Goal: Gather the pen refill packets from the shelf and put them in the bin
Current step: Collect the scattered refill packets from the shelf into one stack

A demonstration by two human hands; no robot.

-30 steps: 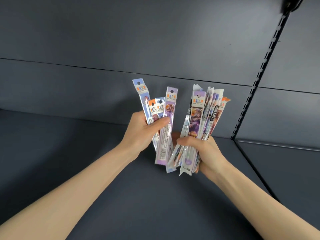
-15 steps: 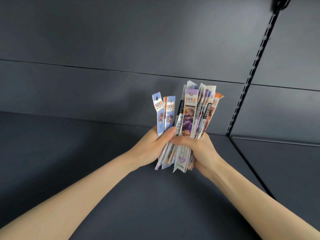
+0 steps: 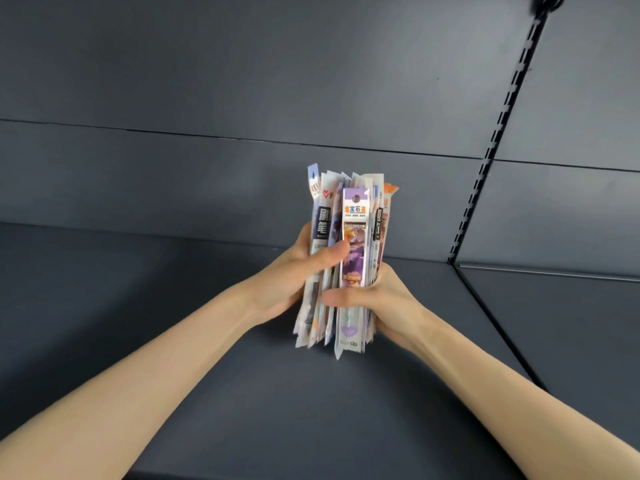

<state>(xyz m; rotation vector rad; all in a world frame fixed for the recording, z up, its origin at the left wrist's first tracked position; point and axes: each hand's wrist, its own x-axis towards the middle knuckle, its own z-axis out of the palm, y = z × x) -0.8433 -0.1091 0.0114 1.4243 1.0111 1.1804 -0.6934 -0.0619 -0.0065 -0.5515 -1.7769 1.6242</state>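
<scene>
Head view: a second ago the pen refill packets (image 3: 353,244) were sitting in two loose fans, one in each hand. Half a second ago the fans were just meeting. Now they are standing as one squared-up, upright bundle, with the tops nearly level instead of splaying out.

The left hand (image 3: 287,275) is gripping the bundle from its left side, and the left thumb (image 3: 330,255) is pressing across the front about halfway up. The right hand (image 3: 391,299) is gripping from the right and a little lower. The right thumb (image 3: 341,297) is lying flat across the front of the purple packet (image 3: 355,216), which is facing the camera. The remaining fingers of both hands are wrapping behind the bundle and are mostly hidden, so both hands are clamping it between thumb and fingers. The bundle is hanging in the air above the shelf (image 3: 242,403), with its lower ends clear of the surface.

The packets are long, narrow, flat sleeves of glossy plastic, each with a printed card header and a small hanging hole, in purple, white, blue and orange. A black-and-white packet (image 3: 323,223) is showing at the left edge. The shelf and the back panel (image 3: 173,181) are smooth, matte, dark grey metal, and a slotted upright (image 3: 491,147) is running diagonally at the right
</scene>
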